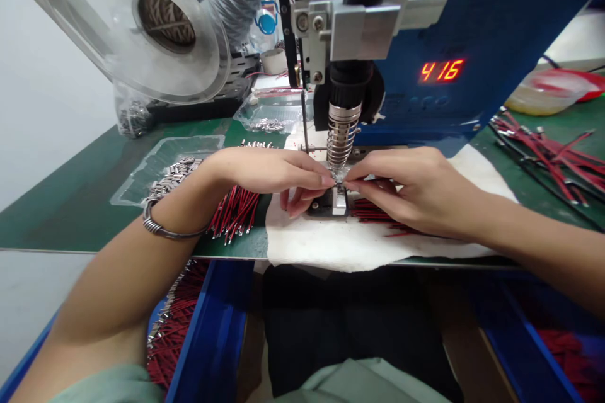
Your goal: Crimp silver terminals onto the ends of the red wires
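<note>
I see a dk green flat worktop (70,208), w/ an off-white cloth sheet (312,245) & big blue metal machine (472,25) approx. mid. L side: shallow clear plastic tray (140,177) of silvery metal pcs (174,176), thin red wires (236,211). R side: loose red/blk wires (562,157).

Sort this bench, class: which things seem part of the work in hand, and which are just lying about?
Seemingly in the work:
left hand, right hand
spring-wrapped machine head
red wires under the right hand
small metal fittings in the nearer clear tray
white cloth

Apparently just lying about:
pale roll at the back
blue-capped bottle
</note>
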